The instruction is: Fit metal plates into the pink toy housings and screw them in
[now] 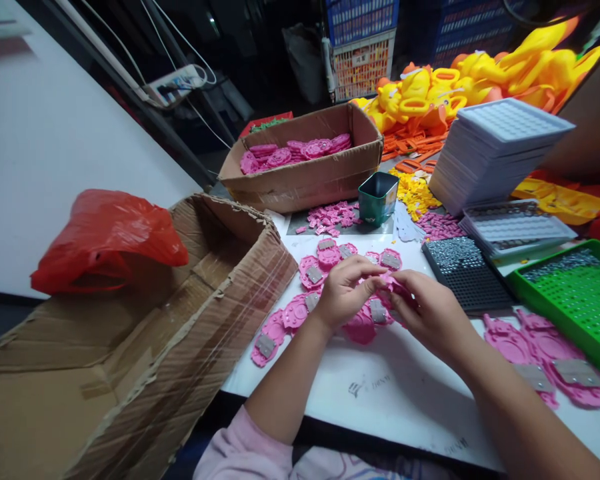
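Observation:
Between my two hands is a pink plastic part (391,283), pinched above the white table (375,400). My left hand (349,288) closes thumb and fingers on its left side. From the right, my right hand (427,313) grips the same part; the fingers cover much of it. Beneath and around them lie several pink plastic shells (296,311), some with a grey plate fastened on. More pink shells with grey plates (550,353) rest beside my right forearm.
An open cardboard box (220,293) stands at left, with a red plastic bag (110,240) on its edge. Behind are a box of pink shells (300,180), a green tin (379,200), small pink pieces (333,217), a black screw tray (465,273), a green tray (575,293) and stacked white trays (495,160).

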Motion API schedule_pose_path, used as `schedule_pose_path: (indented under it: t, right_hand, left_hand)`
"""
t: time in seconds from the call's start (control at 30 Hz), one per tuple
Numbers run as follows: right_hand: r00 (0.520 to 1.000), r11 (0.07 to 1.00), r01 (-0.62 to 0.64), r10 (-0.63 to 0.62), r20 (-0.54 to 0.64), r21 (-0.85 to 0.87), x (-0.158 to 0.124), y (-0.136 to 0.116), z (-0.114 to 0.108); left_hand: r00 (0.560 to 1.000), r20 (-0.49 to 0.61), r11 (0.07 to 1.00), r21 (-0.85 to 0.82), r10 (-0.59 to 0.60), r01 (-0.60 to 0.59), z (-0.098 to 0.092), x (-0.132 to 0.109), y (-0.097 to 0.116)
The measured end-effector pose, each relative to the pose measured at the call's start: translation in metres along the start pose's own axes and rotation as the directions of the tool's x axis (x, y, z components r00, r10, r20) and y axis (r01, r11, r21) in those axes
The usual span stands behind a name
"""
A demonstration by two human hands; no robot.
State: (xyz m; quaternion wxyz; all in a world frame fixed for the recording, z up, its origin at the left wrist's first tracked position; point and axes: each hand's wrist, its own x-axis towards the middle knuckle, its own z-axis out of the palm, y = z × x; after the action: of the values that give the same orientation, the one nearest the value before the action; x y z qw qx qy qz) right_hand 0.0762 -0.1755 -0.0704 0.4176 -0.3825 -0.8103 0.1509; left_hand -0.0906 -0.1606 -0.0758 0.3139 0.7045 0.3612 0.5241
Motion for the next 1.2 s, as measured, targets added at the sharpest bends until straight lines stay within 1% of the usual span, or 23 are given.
schedule_pose_path:
  t: [0.1, 0.2, 0.3, 0.4, 0.47, 0.57, 0.67, 0.87, 1.0, 1.1, 1.2]
  right_hand:
    - [1.000, 1.000, 0.008, -0.008, 0.000, -0.030, -0.001, 0.002, 0.000]
    - [1.000, 1.000, -0.022, 0.022, 0.011, -0.005, 0.000, 0.003, 0.000]
    - [0.994, 0.995, -0.092, 0.090, 0.056, 0.035, 0.002, 0.004, 0.000]
    - [0.988, 0.988, -0.137, 0.132, 0.078, 0.066, 0.003, 0.005, 0.000]
    - [0.990, 0.988, -0.130, 0.126, 0.060, 0.081, 0.002, 0.004, 0.000]
    - [0.996, 0.994, -0.088, 0.088, 0.007, 0.067, -0.001, 0.001, 0.001]
    - [0.998, 0.997, -0.053, 0.055, -0.039, 0.061, -0.002, -0.001, 0.002]
    - [0.996, 0.990, -0.073, 0.078, -0.037, 0.124, -0.002, -0.005, 0.000]
    - [0.989, 0.976, -0.136, 0.143, -0.030, 0.172, 0.001, -0.007, -0.002]
    - [0.974, 0.955, -0.226, 0.225, 0.032, 0.193, 0.003, -0.009, -0.004]
    - [0.953, 0.940, -0.300, 0.288, 0.092, 0.161, 0.004, -0.008, -0.004]
  left_hand:
    - [0.999, 0.043, 0.999, 0.029, 0.023, -0.024, 0.001, 0.000, 0.000]
    - [0.998, 0.032, 0.995, 0.080, 0.054, -0.056, 0.002, -0.001, 0.000]
    - [1.000, 0.000, 0.994, 0.105, 0.019, -0.019, 0.005, -0.002, 0.000]
    - [1.000, -0.004, 0.994, 0.104, -0.023, 0.024, 0.007, -0.003, 0.000]
    - [1.000, 0.005, 0.996, 0.089, -0.014, 0.013, 0.007, -0.002, 0.001]
    - [0.999, 0.027, 0.997, 0.072, 0.027, -0.029, 0.005, -0.001, 0.003]
    - [0.998, 0.041, 0.997, 0.068, 0.045, -0.048, 0.004, -0.001, 0.006]
    - [0.998, 0.031, 0.998, 0.049, 0.048, -0.050, 0.003, -0.002, 0.011]
    - [1.000, 0.014, 1.000, -0.018, -0.010, 0.011, 0.004, -0.002, 0.009]
    - [0.996, -0.002, 0.994, -0.054, -0.090, 0.089, 0.005, -0.002, 0.007]
    - [0.980, -0.030, 0.978, -0.079, -0.197, 0.195, 0.006, -0.002, 0.005]
